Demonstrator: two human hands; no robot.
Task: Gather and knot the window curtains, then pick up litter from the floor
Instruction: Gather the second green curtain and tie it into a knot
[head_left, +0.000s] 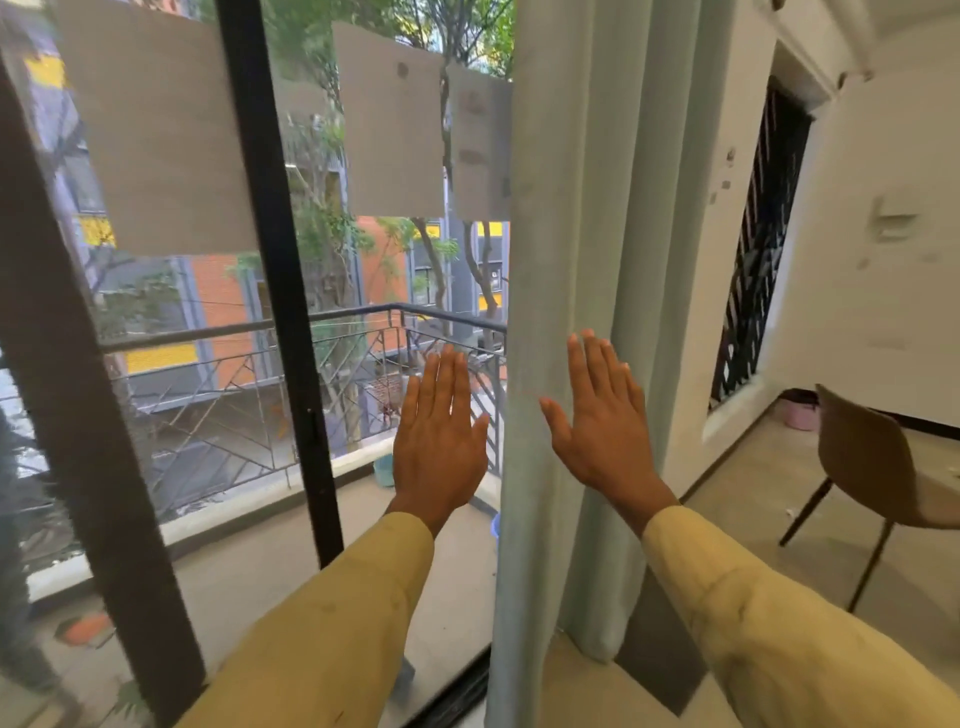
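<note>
A pale green curtain (566, 234) hangs in folds from top to floor, right of the glass window. My left hand (439, 439) is raised flat, fingers up and together, in front of the glass just left of the curtain's edge. My right hand (597, 421) is also raised flat, fingers up, in front of the curtain's folds; I cannot tell whether it touches the cloth. Neither hand holds anything. Both arms wear yellow sleeves. Small white litter scraps (790, 513) lie on the floor near the chair.
A black window frame post (280, 270) stands left of my hands. Grey paper sheets (389, 124) are stuck on the glass. A brown chair (878, 467) stands at right. A barred dark window (758, 244) is in the white wall. A pink pot (800, 415) sits below it.
</note>
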